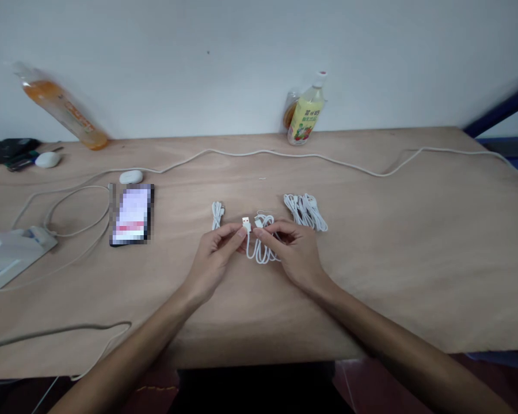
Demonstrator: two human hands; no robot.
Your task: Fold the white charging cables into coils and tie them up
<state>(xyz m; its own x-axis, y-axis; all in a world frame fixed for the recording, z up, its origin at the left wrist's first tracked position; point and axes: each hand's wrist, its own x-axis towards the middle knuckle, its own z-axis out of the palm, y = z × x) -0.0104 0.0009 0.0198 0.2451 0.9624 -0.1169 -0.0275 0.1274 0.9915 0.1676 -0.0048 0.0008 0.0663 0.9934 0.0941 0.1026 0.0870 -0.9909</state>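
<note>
A white USB cable (262, 256) is held between my two hands just above the table, its loops hanging loosely. My left hand (218, 253) pinches its USB plug (246, 224) between thumb and fingers, the metal end pointing away from me. My right hand (296, 253) is closed on the same cable near its other connector (259, 222); the fingertips partly cover it. Beyond my left hand lies a small tied cable bundle (217, 213). Just past my right hand rests a bigger pile of bundled white cables (306, 210).
A phone (132, 215) and a white earbud case (131, 177) lie to the left. A long white cord (259, 153) crosses the table's back. By the wall stand a yellow-labelled bottle (306, 115) and an orange drink bottle (64, 109). A white power strip (12, 253) sits far left.
</note>
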